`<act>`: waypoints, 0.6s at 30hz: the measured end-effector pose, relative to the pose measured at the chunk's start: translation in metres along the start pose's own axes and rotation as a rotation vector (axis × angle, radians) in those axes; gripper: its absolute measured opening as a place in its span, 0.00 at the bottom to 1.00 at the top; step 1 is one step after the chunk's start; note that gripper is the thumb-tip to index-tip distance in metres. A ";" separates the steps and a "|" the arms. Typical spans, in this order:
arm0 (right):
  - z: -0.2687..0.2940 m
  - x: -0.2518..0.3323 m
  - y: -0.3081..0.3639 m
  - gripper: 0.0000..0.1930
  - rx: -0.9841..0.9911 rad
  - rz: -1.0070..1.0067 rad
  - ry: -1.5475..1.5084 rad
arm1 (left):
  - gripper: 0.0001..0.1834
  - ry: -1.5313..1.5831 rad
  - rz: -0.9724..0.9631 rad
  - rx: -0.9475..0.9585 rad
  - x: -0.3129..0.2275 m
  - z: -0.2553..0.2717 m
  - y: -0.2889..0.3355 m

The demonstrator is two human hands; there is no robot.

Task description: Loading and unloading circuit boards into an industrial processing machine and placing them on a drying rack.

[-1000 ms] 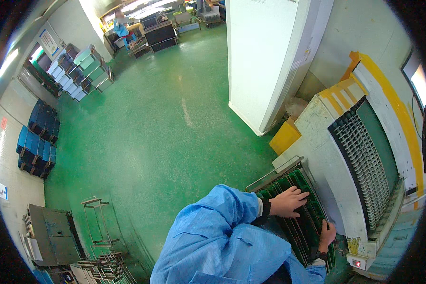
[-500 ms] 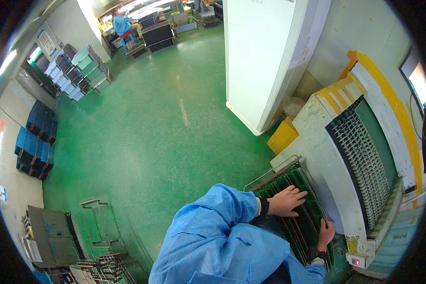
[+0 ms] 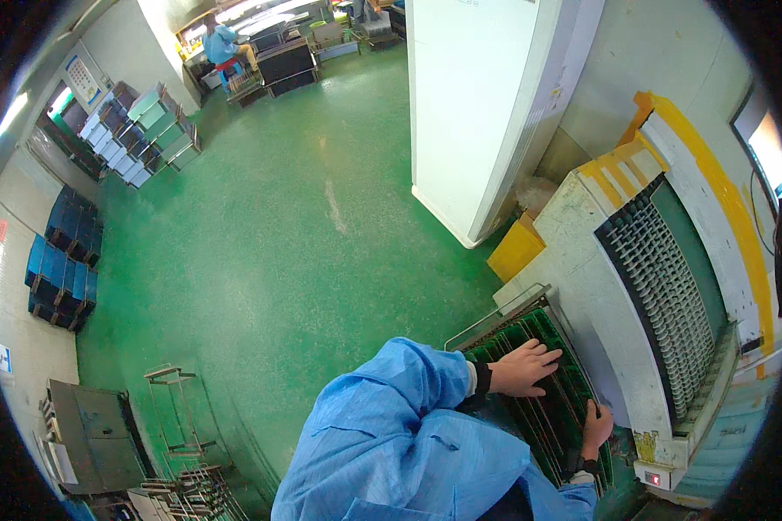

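Several thin green boards (image 3: 530, 330) stand on edge, packed in rows, in a metal rack (image 3: 495, 318) at my lower right. My left hand (image 3: 525, 368) lies across the tops of the boards with its fingers spread, holding nothing. Nearer me, my right hand (image 3: 597, 426) has its fingers curled over the board edges on the rack's right side. Part of its grip is hidden. Both arms wear blue sleeves with dark wrist bands, and my left sleeve covers part of the rack.
Right of the rack stands a pale machine with a roller conveyor (image 3: 660, 286). A yellow box (image 3: 517, 247) and a tall white cabinet (image 3: 469, 113) are beyond. Bare metal racks (image 3: 182, 495) stand lower left, stacked blue bins (image 3: 61, 278) along the left wall. A seated person (image 3: 222, 43) is far off.
The view has shifted very slightly. Both hands keep the same places on the boards.
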State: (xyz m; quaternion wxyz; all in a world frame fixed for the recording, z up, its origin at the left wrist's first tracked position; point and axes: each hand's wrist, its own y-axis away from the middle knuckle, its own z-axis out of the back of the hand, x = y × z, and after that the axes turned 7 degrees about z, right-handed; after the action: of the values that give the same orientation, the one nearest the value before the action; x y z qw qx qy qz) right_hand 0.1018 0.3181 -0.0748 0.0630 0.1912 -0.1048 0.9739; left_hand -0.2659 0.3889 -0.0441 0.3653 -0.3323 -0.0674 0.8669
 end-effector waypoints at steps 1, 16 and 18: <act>0.000 0.000 0.000 0.24 -0.008 -0.001 0.012 | 0.35 0.000 0.000 0.001 0.000 0.000 0.000; -0.010 -0.014 0.002 0.23 -0.088 0.070 0.033 | 0.35 0.013 0.006 -0.001 0.002 -0.005 0.000; -0.016 -0.025 0.003 0.22 -0.109 0.082 0.066 | 0.35 0.015 0.004 0.004 0.001 -0.003 0.000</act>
State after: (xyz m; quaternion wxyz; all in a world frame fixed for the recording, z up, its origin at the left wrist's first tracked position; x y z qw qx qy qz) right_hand 0.1188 0.3172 -0.0993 0.0366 0.1510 -0.1634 0.9742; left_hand -0.2643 0.3893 -0.0468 0.3647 -0.3381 -0.0620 0.8653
